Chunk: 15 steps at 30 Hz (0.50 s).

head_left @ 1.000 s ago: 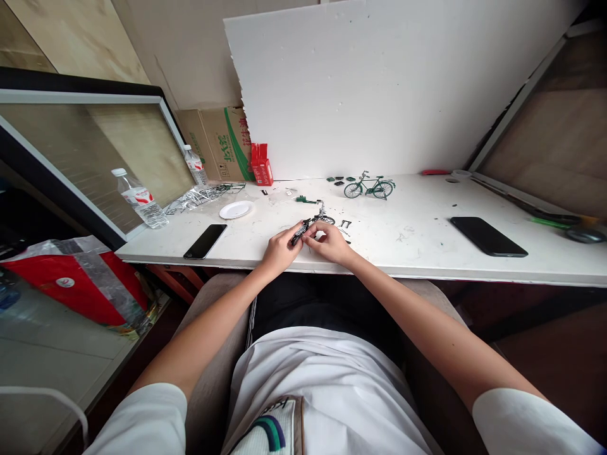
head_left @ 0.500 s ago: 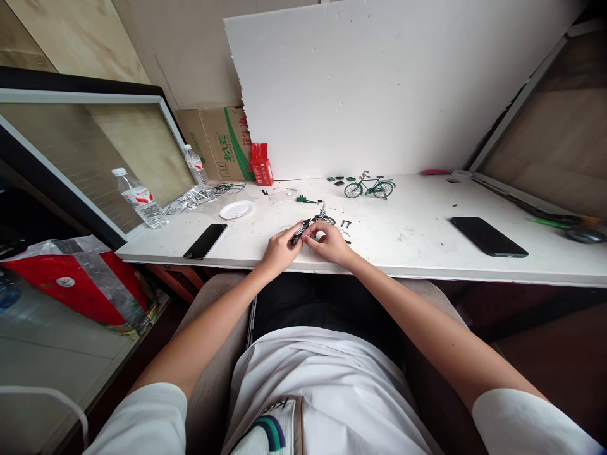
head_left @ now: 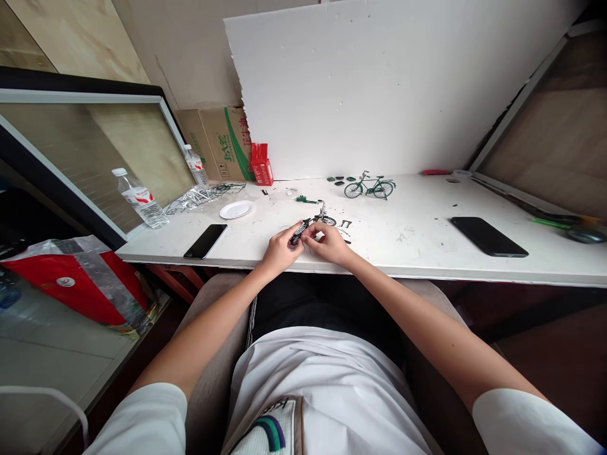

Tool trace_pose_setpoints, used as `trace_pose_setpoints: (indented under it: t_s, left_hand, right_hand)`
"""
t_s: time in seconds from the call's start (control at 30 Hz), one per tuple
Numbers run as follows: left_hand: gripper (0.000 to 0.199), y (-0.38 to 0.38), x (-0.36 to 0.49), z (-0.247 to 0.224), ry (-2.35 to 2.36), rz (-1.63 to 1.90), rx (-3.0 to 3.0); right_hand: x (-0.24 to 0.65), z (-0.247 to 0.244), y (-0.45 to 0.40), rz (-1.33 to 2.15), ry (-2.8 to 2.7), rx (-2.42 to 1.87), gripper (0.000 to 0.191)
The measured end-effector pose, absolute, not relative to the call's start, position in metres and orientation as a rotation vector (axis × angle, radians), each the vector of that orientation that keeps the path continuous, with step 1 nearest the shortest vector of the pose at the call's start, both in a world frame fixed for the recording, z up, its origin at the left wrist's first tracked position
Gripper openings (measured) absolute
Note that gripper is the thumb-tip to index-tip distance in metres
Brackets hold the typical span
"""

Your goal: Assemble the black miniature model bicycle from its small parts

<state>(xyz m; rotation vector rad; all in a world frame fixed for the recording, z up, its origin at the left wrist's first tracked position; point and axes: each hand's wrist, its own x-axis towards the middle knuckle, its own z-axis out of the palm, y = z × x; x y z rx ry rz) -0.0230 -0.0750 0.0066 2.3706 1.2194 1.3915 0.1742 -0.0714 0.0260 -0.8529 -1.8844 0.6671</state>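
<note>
Near the front edge of the white table, my left hand (head_left: 281, 248) is closed round the rear part of a black model bicycle (head_left: 325, 220). My right hand (head_left: 328, 242) meets it from the right, thumb and finger pinched at the same end of the model. What lies between those fingertips is too small to make out. The model's front wheel and handlebar stick out beyond my hands. Small black parts (head_left: 346, 224) lie just right of it, and a green piece (head_left: 307, 200) lies behind. Farther back stands a green model bicycle (head_left: 370, 187).
A phone (head_left: 205, 241) lies on the left and another phone (head_left: 489, 237) on the right. A white plate (head_left: 236, 210), two water bottles (head_left: 142, 197), a red box (head_left: 262, 165) and emptied part frames (head_left: 194, 198) occupy the left side. A white board (head_left: 389, 88) stands behind.
The black model bicycle has tilted very slightly between my hands. Otherwise my hands stay in nearly the same place, and the things on the table have not moved.
</note>
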Motion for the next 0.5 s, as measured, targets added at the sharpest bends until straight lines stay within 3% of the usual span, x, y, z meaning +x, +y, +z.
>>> trace_pose_setpoints:
  t_s: [0.5]
  left_hand:
    - [0.054, -0.0740, -0.0236, 0.0064, 1.218, 1.381, 2.375]
  right_hand:
    - [0.1736, 0.0279, -0.0739, 0.678, -1.909, -0.855, 0.020]
